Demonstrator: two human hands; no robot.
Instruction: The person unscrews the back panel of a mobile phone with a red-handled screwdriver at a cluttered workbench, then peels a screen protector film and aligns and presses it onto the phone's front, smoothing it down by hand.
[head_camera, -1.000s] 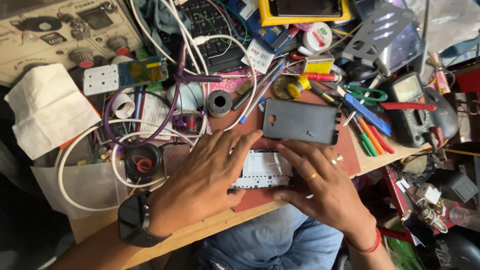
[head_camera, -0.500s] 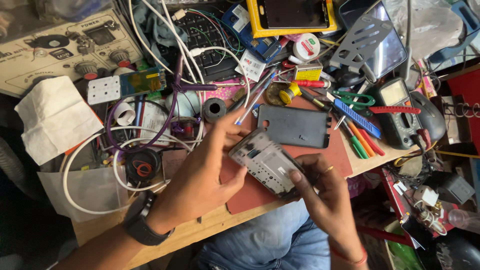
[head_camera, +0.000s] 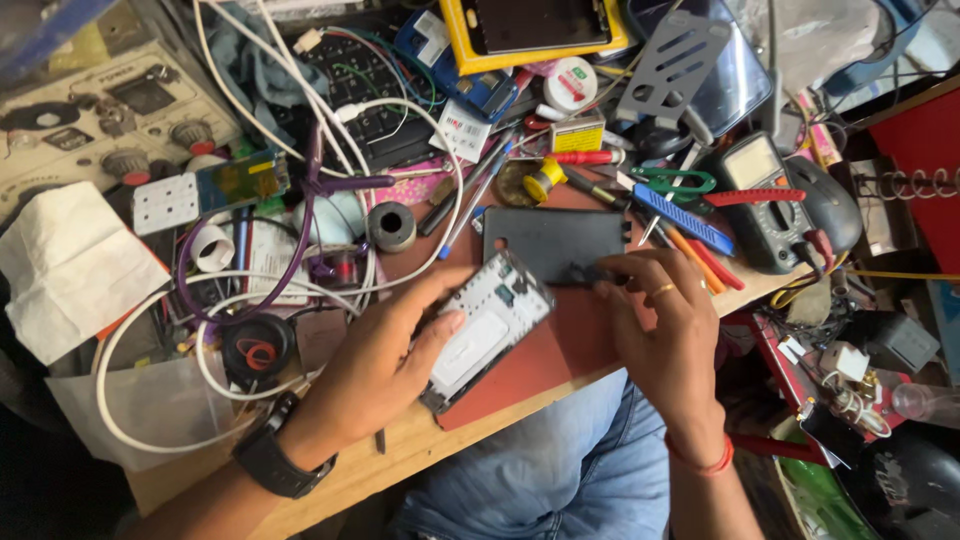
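The left hand (head_camera: 385, 360) clamps the opened white phone chassis (head_camera: 485, 330), light, stiff, probably fragile, by its edges above the reddish mat (head_camera: 560, 345), while the right hand (head_camera: 655, 320) pinches what looks like a small dark tool (head_camera: 585, 274)

One head-worn camera looks steeply down, close over the cluttered workbench (head_camera: 400, 470)

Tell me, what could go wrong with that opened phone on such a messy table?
The left hand holds the opened phone tilted near the table edge, so it might slip off. The right hand pinches a small dark tool close to the bare circuit parts, which might get scratched. Loose white cables nearby could snag.
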